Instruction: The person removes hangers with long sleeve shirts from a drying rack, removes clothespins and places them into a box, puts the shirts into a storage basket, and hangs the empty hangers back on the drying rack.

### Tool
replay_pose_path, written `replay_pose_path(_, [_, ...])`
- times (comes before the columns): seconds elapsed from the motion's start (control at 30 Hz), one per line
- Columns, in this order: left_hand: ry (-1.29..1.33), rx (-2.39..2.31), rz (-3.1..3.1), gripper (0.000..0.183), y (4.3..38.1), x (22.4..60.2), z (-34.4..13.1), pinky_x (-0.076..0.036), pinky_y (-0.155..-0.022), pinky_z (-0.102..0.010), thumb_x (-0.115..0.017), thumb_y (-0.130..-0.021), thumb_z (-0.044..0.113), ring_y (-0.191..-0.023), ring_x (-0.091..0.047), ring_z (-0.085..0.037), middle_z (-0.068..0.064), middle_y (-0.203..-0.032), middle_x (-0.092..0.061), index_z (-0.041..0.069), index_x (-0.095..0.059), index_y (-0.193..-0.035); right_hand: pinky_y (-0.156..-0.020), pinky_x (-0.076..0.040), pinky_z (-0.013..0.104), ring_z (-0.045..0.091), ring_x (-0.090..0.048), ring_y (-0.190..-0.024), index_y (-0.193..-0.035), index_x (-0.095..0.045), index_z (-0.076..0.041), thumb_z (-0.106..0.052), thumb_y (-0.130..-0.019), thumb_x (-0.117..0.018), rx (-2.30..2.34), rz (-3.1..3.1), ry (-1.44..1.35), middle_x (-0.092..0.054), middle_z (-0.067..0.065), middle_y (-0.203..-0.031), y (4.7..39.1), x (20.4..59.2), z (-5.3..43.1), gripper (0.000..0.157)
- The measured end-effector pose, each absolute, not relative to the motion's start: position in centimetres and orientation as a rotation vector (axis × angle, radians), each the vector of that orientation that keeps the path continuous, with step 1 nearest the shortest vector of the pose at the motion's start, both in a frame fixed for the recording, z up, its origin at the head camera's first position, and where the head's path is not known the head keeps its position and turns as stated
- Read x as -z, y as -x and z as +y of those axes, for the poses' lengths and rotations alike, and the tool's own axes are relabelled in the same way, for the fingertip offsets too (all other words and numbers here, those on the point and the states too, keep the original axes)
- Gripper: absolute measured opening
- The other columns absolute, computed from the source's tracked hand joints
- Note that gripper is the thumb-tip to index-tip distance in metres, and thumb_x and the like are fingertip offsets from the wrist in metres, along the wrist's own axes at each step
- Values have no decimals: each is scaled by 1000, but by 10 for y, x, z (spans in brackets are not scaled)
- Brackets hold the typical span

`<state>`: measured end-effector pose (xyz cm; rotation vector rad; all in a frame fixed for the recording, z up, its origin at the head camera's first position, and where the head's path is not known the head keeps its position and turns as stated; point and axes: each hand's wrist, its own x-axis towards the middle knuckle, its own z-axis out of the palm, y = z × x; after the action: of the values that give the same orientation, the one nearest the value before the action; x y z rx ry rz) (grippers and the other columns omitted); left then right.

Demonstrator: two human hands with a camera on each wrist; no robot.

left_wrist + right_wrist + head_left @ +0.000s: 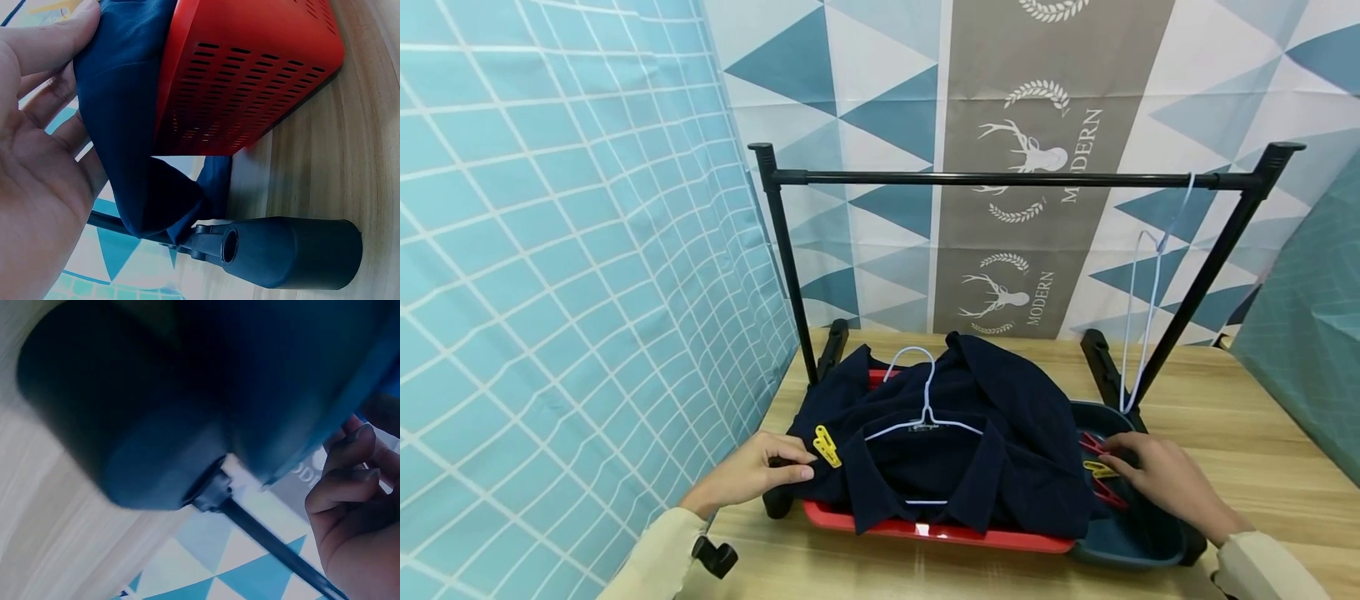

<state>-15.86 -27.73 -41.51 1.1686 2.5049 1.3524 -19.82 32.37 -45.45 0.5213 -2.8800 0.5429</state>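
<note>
A dark navy collared shirt (1037,450) lies spread over a red basket (940,533), with a white hanger (927,400) inside its neck. My left hand (756,471) pinches the shirt's left edge between thumb and fingers; the left wrist view shows the cloth (125,94) hanging from this hand. A yellow clothespin (827,447) sits on the shirt beside the fingertips. Over a dark blue basin (1138,533), my right hand (1161,475) reaches in at a yellow clothespin (1101,469) and red clothespins (1108,494). Whether it grips one is hidden in the right wrist view.
Behind the basket stands a black rack with a horizontal bar (1000,178). A second white hanger (1142,317) hangs at its right end. The rack's black feet (294,253) rest on the wooden table (1217,408). Blue gridded cloth (587,250) covers the left side.
</note>
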Motion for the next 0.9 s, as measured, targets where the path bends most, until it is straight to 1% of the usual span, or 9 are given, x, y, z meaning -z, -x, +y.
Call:
replay_pose_path(0.17, [-1170,-1343,2516,19,159,417,-279,-47,-63,-26,-68,-100,10,-72,-53,-5,7,-85,-64,14,-81,-113,-62,-49,28,4,-56,-71,-100,-79,-14,-17,-91,-79,-551,-2798,-583,-74,-3,-94,192,445,310,9])
replay_pose_path(0.27, [-1148,-1330,2521,19,159,418,-280,-48,-64,-27,-68,-100,13,-73,-54,-5,8,-87,-66,17,-81,-114,-59,-45,26,1,-51,-67,-101,-79,-15,-18,-93,-78,-575,-2755,-602,-75,-4,-94,189,439,303,9])
replay_pose_path(0.4, [-1127,-1316,2526,19,160,419,-281,-48,-64,-27,-68,-101,16,-74,-54,-5,8,-88,-66,19,-80,-115,-53,-37,24,1,-44,-60,-102,-79,-16,-18,-94,-77,-638,-2695,-635,-73,-8,-92,183,429,293,9])
replay_pose_path(0.57, [-1124,-1324,2525,19,160,419,-282,-47,-63,-27,-68,-101,15,-72,-53,-5,8,-86,-64,19,-80,-114,-50,-34,22,-1,-39,-55,-102,-79,-18,-15,-93,-77,-666,-2596,-713,-63,-17,-80,177,415,278,9])
replay_pose_path(0.67, [-1122,-1330,2522,19,159,419,-282,-47,-63,-26,-68,-101,15,-72,-52,-5,8,-85,-63,18,-81,-114,-50,-34,21,-2,-38,-55,-101,-79,-19,-11,-90,-80,-661,-2522,-766,-62,-18,-78,176,409,269,13])
replay_pose_path(0.77, [-1121,-1337,2517,19,159,418,-282,-47,-63,-26,-68,-101,14,-71,-52,-5,7,-83,-62,17,-80,-114,-50,-34,20,-3,-37,-55,-100,-78,-19,-8,-88,-81,-671,-2462,-804,-57,-21,-73,174,403,261,17])
replay_pose_path(0.9, [-1132,-1348,2514,19,159,419,-282,-47,-62,-26,-68,-100,13,-71,-51,-5,7,-82,-61,16,-81,-114,-48,-33,18,-3,-37,-53,-101,-78,-21,-8,-89,-81,-714,-2434,-823,-48,-23,-67,173,396,250,18])
